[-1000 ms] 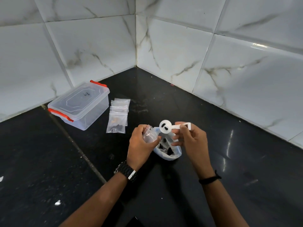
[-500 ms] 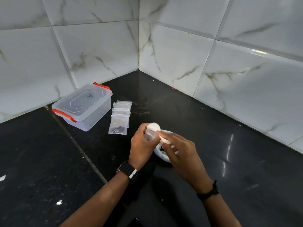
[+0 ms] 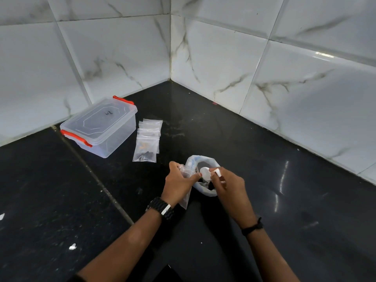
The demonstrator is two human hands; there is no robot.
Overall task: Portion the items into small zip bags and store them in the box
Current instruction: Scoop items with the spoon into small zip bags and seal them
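Judging from the layout, about midway through the portioning, with storing not yet begun. On the black counter [image 3: 264, 180], against the left wall, sat the clear box [image 3: 101, 127], lid on and red latches seemingly closed, nothing visible inside. Just beside its right side lay a short overlapping row of small zip bags [image 3: 147, 141]; the nearest held a few dark and tan pieces, while those behind looked nearly empty, though too small to tell for certain. Nearer, between the two hands, sat the white supply bag [image 3: 203, 192] with rolled rim and dark items inside. Left to do, by this reading: filling the bag in hand, sealing it, then opening the box and putting every bag in.

Held in the left hand [image 3: 179, 186], fingers and thumb curled around it, was another clear zip bag [image 3: 186, 200], mouth up beside the supply bag's rim and tail hanging under the palm. Pinched in the right hand [image 3: 230, 188], by thumb and fingertips, was a small white scoop [image 3: 205, 173], bowl tilted right at the zip bag's mouth. Contents of the scoop not discernible.
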